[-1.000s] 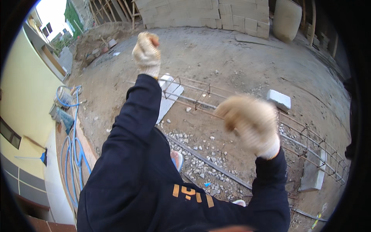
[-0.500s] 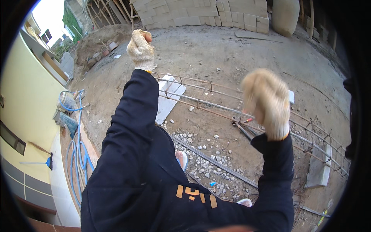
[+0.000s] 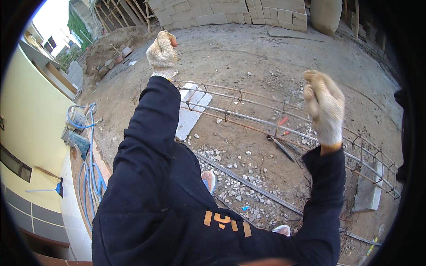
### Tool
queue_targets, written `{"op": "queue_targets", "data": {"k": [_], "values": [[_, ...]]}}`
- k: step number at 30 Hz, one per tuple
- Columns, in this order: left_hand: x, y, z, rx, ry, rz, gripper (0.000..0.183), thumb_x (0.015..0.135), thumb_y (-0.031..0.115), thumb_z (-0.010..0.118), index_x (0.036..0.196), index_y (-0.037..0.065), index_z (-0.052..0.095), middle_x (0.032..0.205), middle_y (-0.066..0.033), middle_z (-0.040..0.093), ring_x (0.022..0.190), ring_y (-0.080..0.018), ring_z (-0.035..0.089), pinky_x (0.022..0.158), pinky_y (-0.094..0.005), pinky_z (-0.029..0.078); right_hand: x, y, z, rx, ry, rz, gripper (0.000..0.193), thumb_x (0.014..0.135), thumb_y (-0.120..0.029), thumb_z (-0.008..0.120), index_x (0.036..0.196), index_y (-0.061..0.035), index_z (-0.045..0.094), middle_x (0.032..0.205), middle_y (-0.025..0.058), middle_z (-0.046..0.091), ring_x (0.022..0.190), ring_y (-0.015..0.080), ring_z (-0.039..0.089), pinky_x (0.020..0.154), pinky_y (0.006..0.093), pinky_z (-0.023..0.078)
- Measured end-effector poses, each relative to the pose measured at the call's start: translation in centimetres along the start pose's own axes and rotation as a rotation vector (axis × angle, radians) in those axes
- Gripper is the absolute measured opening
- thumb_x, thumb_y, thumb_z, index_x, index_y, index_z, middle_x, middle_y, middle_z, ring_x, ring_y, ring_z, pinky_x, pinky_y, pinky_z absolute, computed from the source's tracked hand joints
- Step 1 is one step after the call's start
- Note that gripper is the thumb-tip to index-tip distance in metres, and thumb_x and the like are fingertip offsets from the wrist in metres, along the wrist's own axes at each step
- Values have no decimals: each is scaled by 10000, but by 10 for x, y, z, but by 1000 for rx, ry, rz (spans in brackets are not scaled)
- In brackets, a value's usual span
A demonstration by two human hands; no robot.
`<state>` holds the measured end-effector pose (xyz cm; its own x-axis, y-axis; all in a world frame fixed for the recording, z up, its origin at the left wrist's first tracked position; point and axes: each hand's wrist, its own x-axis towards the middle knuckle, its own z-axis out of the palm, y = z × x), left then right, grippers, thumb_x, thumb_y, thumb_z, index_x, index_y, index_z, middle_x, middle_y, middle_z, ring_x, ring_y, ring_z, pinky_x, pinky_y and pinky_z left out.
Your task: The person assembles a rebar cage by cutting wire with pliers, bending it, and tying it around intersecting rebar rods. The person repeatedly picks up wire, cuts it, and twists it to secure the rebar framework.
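Both hands wear cream knit work gloves and are raised over the ground. My left hand [image 3: 161, 54] is closed in a fist beyond the left end of a long rebar cage [image 3: 253, 105]; a bare fingertip pokes out. My right hand [image 3: 326, 104] is also closed, fingers curled, above the cage's right part. What either fist holds, if anything, is too small to make out. The cage lies across in front of me, resting on a pale block [image 3: 193, 111] at left and another block [image 3: 369, 188] at right. A red-handled tool [image 3: 283, 122] stands partly among the bars.
Loose gravel [image 3: 235, 186] and a long metal bar [image 3: 248, 181] lie by my feet. At left are a blue hose [image 3: 91, 164], buckets [image 3: 77, 141] and a broom [image 3: 59, 186]. Stacked blocks [image 3: 222, 13] and a large drum-like container [image 3: 326, 17] stand at the back.
My right hand has moved right and its motion blur is gone, uncovering more of the red-handled tool. My left hand stays closed in nearly the same place.
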<state>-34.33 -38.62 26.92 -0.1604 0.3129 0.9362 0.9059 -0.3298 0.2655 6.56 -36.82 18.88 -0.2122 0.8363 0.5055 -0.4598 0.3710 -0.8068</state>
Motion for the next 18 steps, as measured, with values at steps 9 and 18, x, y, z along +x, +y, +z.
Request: {"op": "queue_targets", "data": {"k": [9, 18], "values": [[-8, -10, -1, 73, -126, 48, 359, 1031, 265, 408, 794, 94, 617, 646, -56, 609, 586, -212, 606, 595, -324, 476, -78, 5, 7, -458, -1378, 68, 358, 834, -192, 723, 1139, -19, 652, 908, 159, 714, 866, 295, 699, 833, 397, 547], [-4, -30, -20, 263, -22, 92, 403, 1040, 285, 406, 788, 66, 631, 647, -40, 569, 593, -143, 544, 605, -300, 443, -22, 19, -81, -397, -516, 687, 217, 969, -205, 614, 968, -7, 702, 594, -5, 593, 394, 62, 483, 364, 205, 378]]}}
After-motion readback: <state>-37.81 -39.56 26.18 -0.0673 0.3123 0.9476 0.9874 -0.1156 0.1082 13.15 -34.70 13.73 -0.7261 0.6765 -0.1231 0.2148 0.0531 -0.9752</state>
